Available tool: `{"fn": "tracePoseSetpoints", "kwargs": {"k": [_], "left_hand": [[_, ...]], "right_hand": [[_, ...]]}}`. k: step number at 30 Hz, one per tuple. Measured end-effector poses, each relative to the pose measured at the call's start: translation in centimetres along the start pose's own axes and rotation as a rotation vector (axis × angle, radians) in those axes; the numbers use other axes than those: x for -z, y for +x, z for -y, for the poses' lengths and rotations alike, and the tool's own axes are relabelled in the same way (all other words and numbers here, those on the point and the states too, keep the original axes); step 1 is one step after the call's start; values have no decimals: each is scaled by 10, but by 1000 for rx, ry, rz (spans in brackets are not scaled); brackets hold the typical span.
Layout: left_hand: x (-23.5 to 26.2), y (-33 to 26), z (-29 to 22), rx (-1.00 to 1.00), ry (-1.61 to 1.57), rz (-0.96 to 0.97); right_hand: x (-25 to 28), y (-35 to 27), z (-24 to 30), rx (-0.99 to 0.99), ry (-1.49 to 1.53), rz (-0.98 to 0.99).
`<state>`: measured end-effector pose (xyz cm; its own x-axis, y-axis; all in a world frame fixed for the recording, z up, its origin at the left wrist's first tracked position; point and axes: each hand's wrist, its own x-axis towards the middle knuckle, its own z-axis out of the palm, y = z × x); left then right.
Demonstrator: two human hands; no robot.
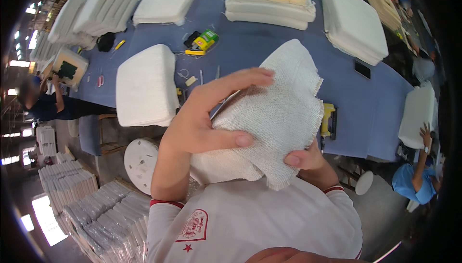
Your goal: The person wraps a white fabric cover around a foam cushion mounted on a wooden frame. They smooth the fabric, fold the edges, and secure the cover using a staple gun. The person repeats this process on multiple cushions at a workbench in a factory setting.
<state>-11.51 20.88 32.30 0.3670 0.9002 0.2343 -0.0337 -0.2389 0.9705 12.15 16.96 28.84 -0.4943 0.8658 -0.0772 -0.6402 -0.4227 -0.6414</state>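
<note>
Right now the left hand and right hand both clutch the white woven cover at centre frame, apparently not yet fitted over the bare cushion left of it.

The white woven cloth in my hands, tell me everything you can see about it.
The white woven cloth is a coarse, open-weave fabric piece, folded or bunched into thick layers, with frayed edges along its right and lower sides. It is held up close to the chest, above the blue-covered worktable. The left hand grips its left side, fingers over the top and thumb across the front. The right hand pinches its lower edge from beneath. It looks clean and soft.
</note>
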Motion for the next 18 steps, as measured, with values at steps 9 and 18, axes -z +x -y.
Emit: {"fn": "tracePoseSetpoints", "kwargs": {"k": [9, 18], "left_hand": [[30, -64, -31, 236, 202, -712], [15, -108, -23, 222, 115, -962]], "right_hand": [[-56, 88, -45, -269, -195, 209], [-90, 73, -65, -326, -82, 212]]}}
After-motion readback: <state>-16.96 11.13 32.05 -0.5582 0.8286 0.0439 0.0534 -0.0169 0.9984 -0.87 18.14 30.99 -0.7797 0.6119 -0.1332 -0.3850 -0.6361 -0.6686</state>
